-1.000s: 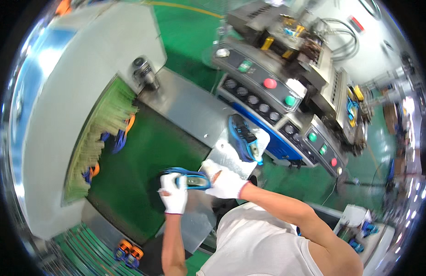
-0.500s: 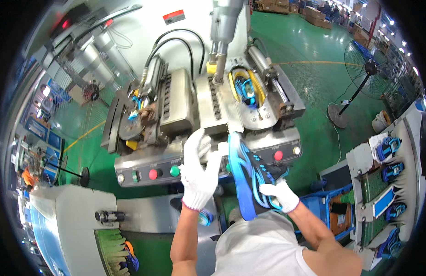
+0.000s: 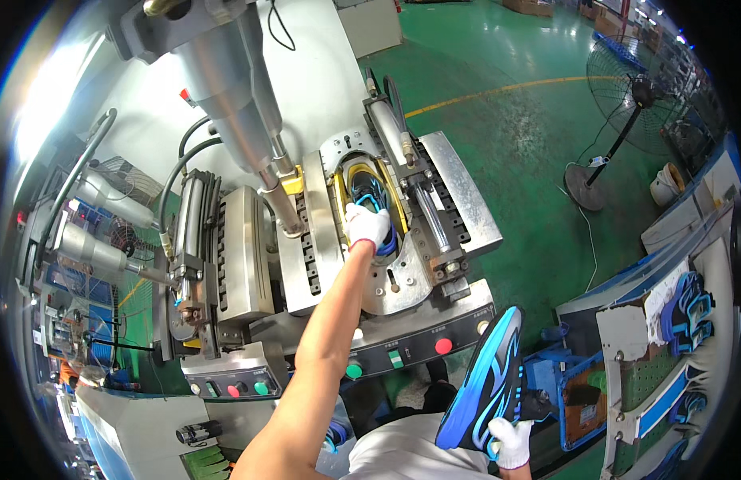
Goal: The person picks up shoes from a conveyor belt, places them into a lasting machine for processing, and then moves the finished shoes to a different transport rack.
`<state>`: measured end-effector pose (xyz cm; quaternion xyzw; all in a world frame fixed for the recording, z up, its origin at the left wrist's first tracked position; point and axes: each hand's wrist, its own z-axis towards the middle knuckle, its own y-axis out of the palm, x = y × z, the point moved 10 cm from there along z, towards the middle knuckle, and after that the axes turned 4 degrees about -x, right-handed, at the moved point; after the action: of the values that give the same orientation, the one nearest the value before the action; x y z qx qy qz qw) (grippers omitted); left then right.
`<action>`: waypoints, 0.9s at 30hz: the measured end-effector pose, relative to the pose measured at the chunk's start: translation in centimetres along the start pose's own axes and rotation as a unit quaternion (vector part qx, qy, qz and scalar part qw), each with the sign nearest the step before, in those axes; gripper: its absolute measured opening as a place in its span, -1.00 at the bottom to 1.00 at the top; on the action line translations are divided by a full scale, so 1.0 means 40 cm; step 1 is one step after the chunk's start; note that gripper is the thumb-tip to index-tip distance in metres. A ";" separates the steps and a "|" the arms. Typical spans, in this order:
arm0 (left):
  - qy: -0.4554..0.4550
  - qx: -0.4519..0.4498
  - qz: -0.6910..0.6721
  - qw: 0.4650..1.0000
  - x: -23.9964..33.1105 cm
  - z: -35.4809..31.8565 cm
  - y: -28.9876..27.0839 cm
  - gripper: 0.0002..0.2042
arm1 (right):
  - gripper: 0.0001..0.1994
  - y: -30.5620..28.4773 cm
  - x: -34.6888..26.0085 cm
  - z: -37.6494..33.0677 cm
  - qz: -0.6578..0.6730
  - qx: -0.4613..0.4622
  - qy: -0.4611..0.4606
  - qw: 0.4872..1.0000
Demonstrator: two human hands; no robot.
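My gloved left hand (image 3: pixel 367 225) reaches into the right-hand station of a metal pressing machine (image 3: pixel 386 280). Its fingers are closed on the upper of a black and blue sneaker (image 3: pixel 366 188), which sits toe away from me between yellow pads (image 3: pixel 341 200). The glove covers part of that shoe's opening. Down at the lower right, my gloved right hand (image 3: pixel 510 442) grips a second sneaker (image 3: pixel 486 384) near its heel. This one is black with blue side stripes and a thick blue sole, held tilted with its toe up and away from me.
A control panel (image 3: pixel 414 340) with coloured buttons runs along the machine's front. Thick metal cylinders (image 3: pixel 234 104) rise at the left of the occupied station. At right stand a rack (image 3: pixel 626 344) with more sneakers, a blue cart (image 3: pixel 562 384) and a floor fan (image 3: pixel 642 92).
My left hand has moved forward from above the panel onto the shoe in the machine. My right hand has carried the other sneaker rightward and lower. The view has shifted.
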<state>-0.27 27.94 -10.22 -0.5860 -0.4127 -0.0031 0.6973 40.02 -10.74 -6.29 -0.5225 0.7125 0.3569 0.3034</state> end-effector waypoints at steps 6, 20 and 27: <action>0.032 -0.123 -0.349 0.928 0.006 0.056 -0.107 -0.74 | -0.63 0.067 -0.063 0.129 -0.065 -0.022 -0.136 0.988; -0.075 -0.111 -0.271 0.953 -0.470 -0.856 -0.699 -0.44 | -0.60 0.907 -0.410 0.834 -0.458 -0.214 -0.234 0.830; -0.512 0.117 -0.006 0.851 -1.054 -1.602 -0.726 -0.57 | -0.52 1.085 -0.292 0.956 -0.663 -0.117 -0.359 0.646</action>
<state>-5.59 -53.88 -9.22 -0.4166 -0.7121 0.3410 0.4507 3.71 35.64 -10.04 -0.7172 -0.0364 0.3003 0.6278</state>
